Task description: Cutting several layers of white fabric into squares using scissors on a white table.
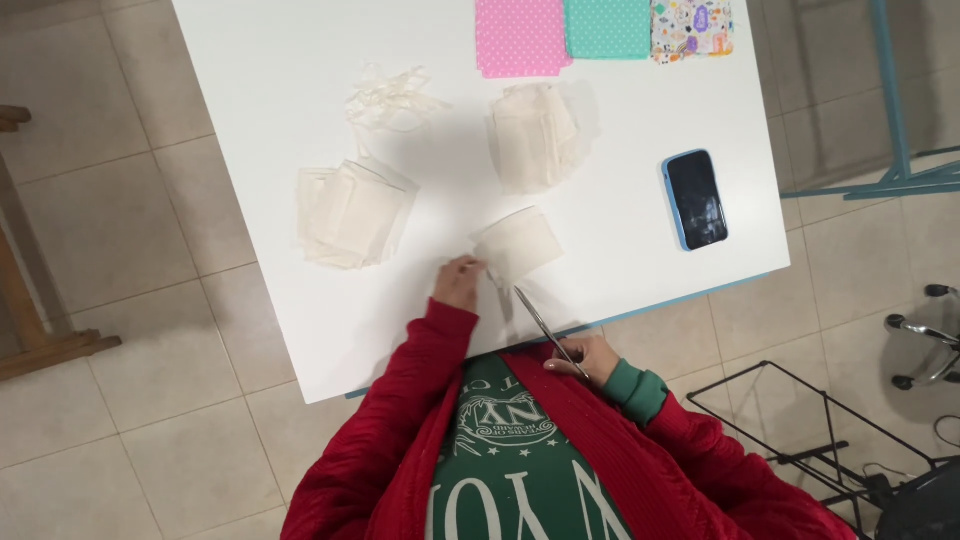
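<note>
My left hand (459,282) pinches the near corner of a small cream fabric piece (518,243) lying on the white table (300,100). My right hand (585,358) grips a pair of metal scissors (545,328) at the table's near edge, blades pointing up toward the fabric's lower corner. A stack of similar cream pieces (350,212) lies to the left, and another pile (535,135) sits farther back. A loose tangle of pale elastic strips (392,100) rests beyond the left stack.
A dark phone in a blue case (695,198) lies on the table's right side. Pink (520,35), teal (607,27) and patterned (692,27) fabric squares line the far edge. A black wire rack (800,420) stands on the tiled floor at right.
</note>
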